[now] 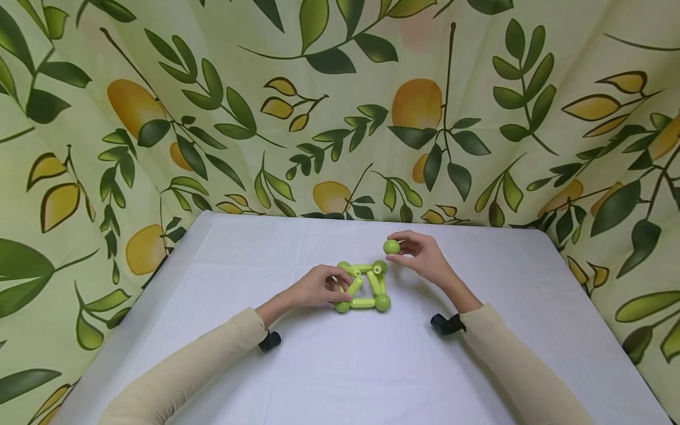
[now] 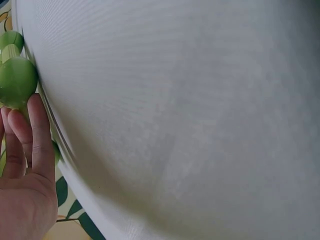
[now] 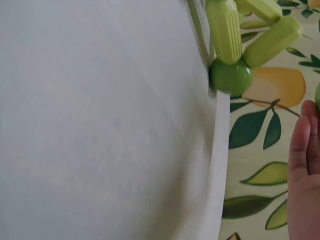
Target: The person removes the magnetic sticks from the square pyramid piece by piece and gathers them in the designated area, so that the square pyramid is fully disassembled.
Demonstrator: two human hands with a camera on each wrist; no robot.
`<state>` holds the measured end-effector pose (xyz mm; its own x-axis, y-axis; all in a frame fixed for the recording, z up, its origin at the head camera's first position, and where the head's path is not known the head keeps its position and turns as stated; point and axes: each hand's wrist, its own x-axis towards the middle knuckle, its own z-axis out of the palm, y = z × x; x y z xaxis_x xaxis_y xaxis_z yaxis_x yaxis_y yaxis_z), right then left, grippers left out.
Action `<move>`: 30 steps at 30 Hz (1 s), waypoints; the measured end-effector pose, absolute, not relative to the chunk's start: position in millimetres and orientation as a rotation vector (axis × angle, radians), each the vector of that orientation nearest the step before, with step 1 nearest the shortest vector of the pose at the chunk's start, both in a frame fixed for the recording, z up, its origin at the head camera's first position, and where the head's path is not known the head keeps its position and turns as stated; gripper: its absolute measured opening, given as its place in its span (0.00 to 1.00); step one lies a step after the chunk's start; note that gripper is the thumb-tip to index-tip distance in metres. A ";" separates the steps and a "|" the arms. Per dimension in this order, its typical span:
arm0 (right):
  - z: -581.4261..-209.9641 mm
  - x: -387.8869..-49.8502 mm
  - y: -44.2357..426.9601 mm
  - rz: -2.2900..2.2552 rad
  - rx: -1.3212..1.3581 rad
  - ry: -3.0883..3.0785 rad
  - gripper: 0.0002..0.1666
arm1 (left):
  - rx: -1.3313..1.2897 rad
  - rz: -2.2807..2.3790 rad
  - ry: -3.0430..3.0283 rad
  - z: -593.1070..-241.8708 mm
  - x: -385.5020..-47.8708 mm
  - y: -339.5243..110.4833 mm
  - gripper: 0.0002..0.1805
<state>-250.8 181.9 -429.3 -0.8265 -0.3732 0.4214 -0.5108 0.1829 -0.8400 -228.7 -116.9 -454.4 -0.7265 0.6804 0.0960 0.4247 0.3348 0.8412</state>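
A toy frame of light-green rods (image 1: 363, 303) and darker green balls (image 1: 382, 303) lies on the table as a rough square. Several rods tilt up from its corners, one of them a slanted rod (image 1: 374, 283) on the right side. My left hand (image 1: 314, 286) holds the frame's left side; its fingers hide part of that side. In the left wrist view, those fingers meet a green ball (image 2: 18, 81). Up and right of the frame, my right hand (image 1: 422, 255) pinches a loose green ball (image 1: 391, 247) between thumb and fingers, apart from the frame.
A white cloth (image 1: 329, 372) covers the table. Behind and beside it hangs a curtain (image 1: 340, 118) printed with leaves and fruit. Black wrist cameras, such as the right one (image 1: 446, 324), stick out under both sleeves.
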 end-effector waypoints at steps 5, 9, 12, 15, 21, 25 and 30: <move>-449.3 -266.0 209.3 1.719 0.797 -2.352 0.24 | 1.015 1.341 2.342 -453.7 -230.5 -117.8 0.12; -452.2 -270.3 231.9 1.674 0.751 -2.433 0.23 | 1.017 1.356 2.348 -453.0 -231.2 -118.6 0.11; -452.7 -273.9 248.8 1.656 0.703 -2.505 0.22 | 1.011 1.370 2.352 -452.9 -231.5 -119.3 0.11; -452.7 -278.5 261.6 1.653 0.660 -2.574 0.22 | 1.004 1.378 2.354 -453.3 -231.9 -119.8 0.11; -455.7 -292.9 273.5 1.564 0.644 -2.688 0.25 | 0.971 1.372 2.363 -454.8 -233.4 -120.3 0.12; -458.2 -300.6 274.5 1.517 0.627 -2.740 0.26 | 0.940 1.371 2.362 -456.2 -234.4 -120.2 0.12; -460.7 -306.5 270.8 1.520 0.629 -2.789 0.27 | 0.922 1.373 2.369 -456.7 -234.5 -119.9 0.11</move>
<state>-306.5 270.8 -460.7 -0.9201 -0.3790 0.0991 -0.2887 0.4849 -0.8255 -234.5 -119.9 -456.7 -0.7678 0.6337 0.0937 0.3964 0.3550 0.8467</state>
